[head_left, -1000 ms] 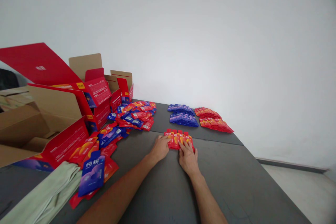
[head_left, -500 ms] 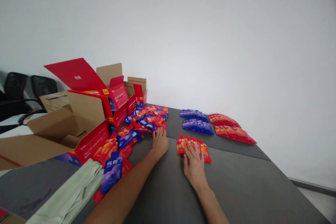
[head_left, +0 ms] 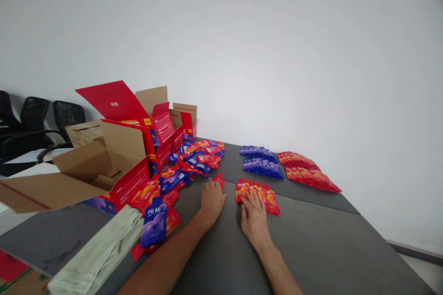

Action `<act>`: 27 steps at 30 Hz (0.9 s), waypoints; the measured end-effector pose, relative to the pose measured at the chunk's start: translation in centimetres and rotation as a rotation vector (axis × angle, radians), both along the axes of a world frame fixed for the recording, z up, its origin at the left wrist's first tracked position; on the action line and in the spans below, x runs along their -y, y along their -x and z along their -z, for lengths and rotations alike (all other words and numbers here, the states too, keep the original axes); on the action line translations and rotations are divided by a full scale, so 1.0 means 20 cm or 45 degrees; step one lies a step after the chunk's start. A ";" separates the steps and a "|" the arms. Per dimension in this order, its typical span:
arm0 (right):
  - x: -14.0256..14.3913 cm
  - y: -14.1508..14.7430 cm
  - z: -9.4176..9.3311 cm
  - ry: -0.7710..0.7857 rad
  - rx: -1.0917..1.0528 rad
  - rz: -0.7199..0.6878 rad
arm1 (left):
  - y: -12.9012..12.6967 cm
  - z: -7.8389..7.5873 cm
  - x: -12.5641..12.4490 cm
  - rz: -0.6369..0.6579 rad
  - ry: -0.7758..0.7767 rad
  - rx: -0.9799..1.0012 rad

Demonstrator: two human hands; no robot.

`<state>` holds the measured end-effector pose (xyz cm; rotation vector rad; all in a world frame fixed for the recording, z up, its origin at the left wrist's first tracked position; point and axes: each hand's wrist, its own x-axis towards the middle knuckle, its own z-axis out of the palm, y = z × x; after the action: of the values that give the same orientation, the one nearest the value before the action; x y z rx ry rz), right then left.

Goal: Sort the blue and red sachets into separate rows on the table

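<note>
My left hand (head_left: 212,201) is closed on a red pouch (head_left: 219,179), whose top end sticks out past the fingers over the table. To its right, my right hand (head_left: 255,221) lies with fingers stretched out on an overlapping row of red pouches (head_left: 272,200) printed with orange fruit. The fingers cover part of that row. Behind my left hand is a mixed pile of red and blue pouches (head_left: 207,158). More loose ones, among them a blue pouch (head_left: 154,223) with purple fruit, lie beside my left forearm.
Open red cartons (head_left: 131,184) line the left side, flaps spread. A pale green cloth (head_left: 100,251) lies at the front left. Farther back on the right are fanned blue pouches (head_left: 263,168) and fanned red pouches (head_left: 311,179) on the dark table (head_left: 321,239). Black chairs (head_left: 69,114) stand beyond.
My left hand has drawn back from the pile toward me, bringing a red pouch with it. My right hand stays on the row of red pouches. The view has shifted slightly left.
</note>
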<state>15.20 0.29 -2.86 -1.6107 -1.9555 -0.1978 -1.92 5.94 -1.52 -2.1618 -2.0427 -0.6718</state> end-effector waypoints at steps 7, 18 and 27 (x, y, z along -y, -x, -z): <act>0.02 0.03 -0.02 -0.011 -0.124 -0.065 | 0.06 -0.07 0.05 -0.032 0.112 0.177; 0.08 0.10 -0.13 0.183 -0.744 -0.187 | 0.06 -0.12 0.13 0.340 0.549 1.993; 0.08 0.07 -0.12 0.365 -1.141 -0.176 | -0.04 -0.11 0.20 0.724 0.562 1.862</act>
<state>13.76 -1.39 -0.45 -1.3590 -1.3935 0.7647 -1.11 1.96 0.70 -2.8865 -1.9550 -2.7336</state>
